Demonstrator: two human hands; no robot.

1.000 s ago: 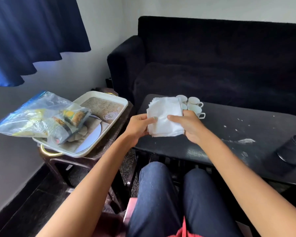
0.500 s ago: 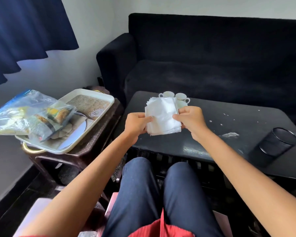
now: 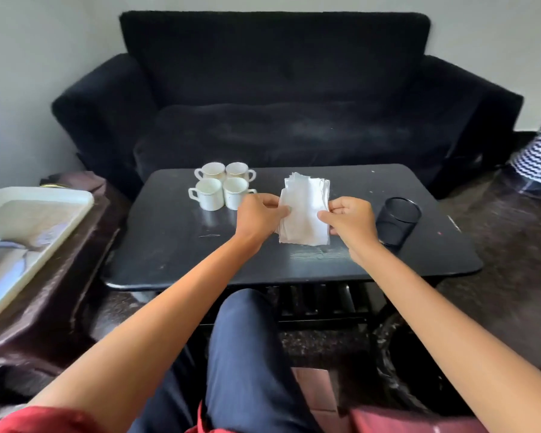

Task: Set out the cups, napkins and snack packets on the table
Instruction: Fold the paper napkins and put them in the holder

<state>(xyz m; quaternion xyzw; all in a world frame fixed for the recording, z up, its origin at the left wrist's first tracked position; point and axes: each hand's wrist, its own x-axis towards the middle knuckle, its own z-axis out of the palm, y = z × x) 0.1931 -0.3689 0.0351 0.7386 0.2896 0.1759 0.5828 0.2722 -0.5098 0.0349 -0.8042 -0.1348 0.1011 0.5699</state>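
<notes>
Left hand (image 3: pixel 258 215) and right hand (image 3: pixel 349 218) pinch opposite edges of napkin stack (image 3: pixel 305 210) above table (image 3: pixel 169 245); cups (image 3: pixel 221 189) just left (bare tabletop nearer front edge).

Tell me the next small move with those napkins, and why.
Probably peel one napkin off and lay it on the table. Both the left hand and right hand pinch the napkin stack above the tabletop; the four cups already stand there, and no napkin is laid yet.
</notes>
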